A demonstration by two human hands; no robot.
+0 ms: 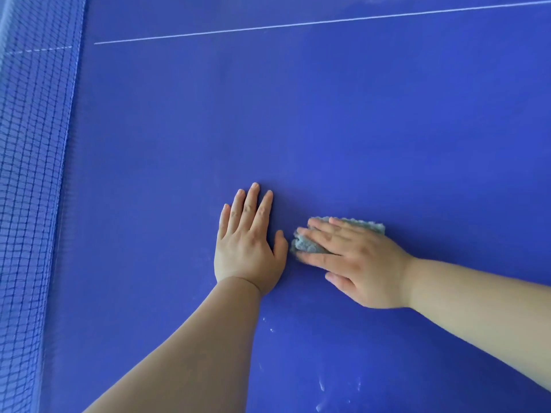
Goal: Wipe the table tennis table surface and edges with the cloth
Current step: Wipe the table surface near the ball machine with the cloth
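right of the net (32, 174), the left hand (247, 242) lies flat and empty on the table (357, 129). farther from the net, the cloth (307, 245) sits bunched under the right hand (357, 263), fingers straight, pressing not gripping. i'd keep even pressure and overlap strokes toward the net.

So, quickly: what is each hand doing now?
Left hand: open, flat on the table.
Right hand: open, pressing the cloth.

A dark mesh net (32, 204) is seen stretched upright along the left side; a thin white line (298, 24) is drawn across the top; pale smears (322, 386) are scattered near the bottom.
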